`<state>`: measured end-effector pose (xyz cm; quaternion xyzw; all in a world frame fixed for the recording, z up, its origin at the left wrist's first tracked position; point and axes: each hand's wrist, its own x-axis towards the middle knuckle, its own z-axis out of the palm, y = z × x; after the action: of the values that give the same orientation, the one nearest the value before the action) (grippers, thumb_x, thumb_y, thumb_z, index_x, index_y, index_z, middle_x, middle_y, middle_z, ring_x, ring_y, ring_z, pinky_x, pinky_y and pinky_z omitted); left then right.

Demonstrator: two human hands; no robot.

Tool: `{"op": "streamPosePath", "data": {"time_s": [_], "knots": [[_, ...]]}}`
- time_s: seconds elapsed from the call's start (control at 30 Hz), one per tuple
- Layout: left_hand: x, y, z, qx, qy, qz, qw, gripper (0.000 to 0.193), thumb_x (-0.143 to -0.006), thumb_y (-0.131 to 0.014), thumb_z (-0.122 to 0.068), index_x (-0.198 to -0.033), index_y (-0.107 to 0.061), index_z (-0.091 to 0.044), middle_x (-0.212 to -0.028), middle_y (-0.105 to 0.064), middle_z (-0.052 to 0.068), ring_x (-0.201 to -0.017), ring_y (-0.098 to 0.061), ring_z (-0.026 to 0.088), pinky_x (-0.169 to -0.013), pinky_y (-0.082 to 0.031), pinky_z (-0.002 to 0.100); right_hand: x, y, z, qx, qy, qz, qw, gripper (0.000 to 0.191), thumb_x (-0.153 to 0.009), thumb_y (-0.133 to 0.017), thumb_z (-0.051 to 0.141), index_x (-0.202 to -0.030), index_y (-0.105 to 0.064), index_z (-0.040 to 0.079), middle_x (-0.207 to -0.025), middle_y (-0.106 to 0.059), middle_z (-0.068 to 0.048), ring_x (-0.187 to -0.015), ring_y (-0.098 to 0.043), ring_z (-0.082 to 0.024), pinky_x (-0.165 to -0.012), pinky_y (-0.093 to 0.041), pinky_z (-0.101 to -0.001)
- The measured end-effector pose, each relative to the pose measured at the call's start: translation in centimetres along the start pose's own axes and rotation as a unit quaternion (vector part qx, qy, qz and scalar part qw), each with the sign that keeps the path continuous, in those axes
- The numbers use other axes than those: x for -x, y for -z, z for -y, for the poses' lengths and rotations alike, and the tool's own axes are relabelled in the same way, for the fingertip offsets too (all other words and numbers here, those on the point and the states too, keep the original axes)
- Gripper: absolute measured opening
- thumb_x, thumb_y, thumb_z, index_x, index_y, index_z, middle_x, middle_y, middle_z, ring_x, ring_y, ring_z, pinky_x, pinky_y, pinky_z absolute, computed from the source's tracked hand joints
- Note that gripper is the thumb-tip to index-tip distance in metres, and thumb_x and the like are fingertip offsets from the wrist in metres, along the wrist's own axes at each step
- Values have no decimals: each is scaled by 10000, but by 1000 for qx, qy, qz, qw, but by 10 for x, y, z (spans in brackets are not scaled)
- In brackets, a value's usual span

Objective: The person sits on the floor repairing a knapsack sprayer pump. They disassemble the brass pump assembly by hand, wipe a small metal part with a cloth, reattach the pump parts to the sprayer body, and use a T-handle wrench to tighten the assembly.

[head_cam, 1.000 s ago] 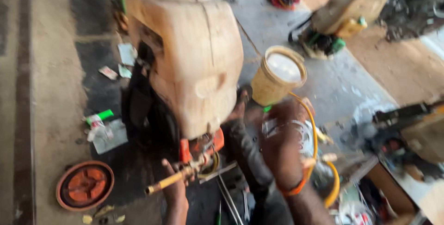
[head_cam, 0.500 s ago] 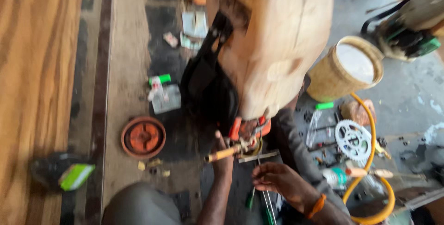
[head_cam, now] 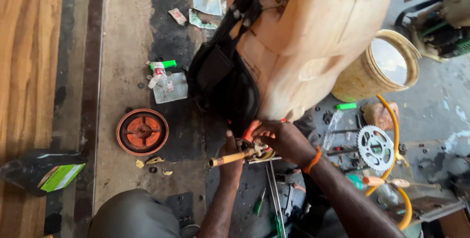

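Head view: brass pump fitting [head_cam: 245, 155] at the base of the pale sprayer tank [head_cam: 313, 37], just below frame centre. Right hand [head_cam: 283, 140] grasps the fitting from 3 o'clock; left hand [head_cam: 230, 151] closes around it from 6 o'clock. Black shoulder strap [head_cam: 223, 76] lies at 11 o'clock, red round cap [head_cam: 142, 132] at 9 o'clock, sprocket [head_cam: 375, 147] at 3 o'clock, yellowish bucket [head_cam: 377, 67] at 2 o'clock.

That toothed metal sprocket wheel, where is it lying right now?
The sprocket wheel lies on the floor at the right of the head view, inside the curve of the yellow hose, below the tan bucket and right of the person's right hand.
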<state>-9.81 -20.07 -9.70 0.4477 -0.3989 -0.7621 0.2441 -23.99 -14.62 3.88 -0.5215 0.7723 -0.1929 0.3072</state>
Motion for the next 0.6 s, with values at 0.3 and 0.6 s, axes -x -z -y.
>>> {"op": "streamPosePath", "data": {"time_s": [0.3, 0.6], "knots": [[-8, 5, 7, 2, -13, 11, 1000, 710, -1023, -362, -573, -802, -757, -26, -663, -738, 57, -604, -690, 155, -591, -549, 298, -8, -5, 24, 135, 19, -30, 990, 177, -858, -715, 240, -1011, -792, 193, -967, -763, -60, -881, -723, -281, -758, -560, -421], [-4, 5, 16, -256, -321, -114, 904, 752, -1136, -405, -570, -1162, -706, 118, -793, -701, 112, -706, -668, 217, -647, -532, 319, -15, -14, 24, 173, 27, 12, 984, 183, -910, -652, 271, -1018, -773, 188, -946, -755, -57, -867, -714, -292, -724, -557, -441]]}}
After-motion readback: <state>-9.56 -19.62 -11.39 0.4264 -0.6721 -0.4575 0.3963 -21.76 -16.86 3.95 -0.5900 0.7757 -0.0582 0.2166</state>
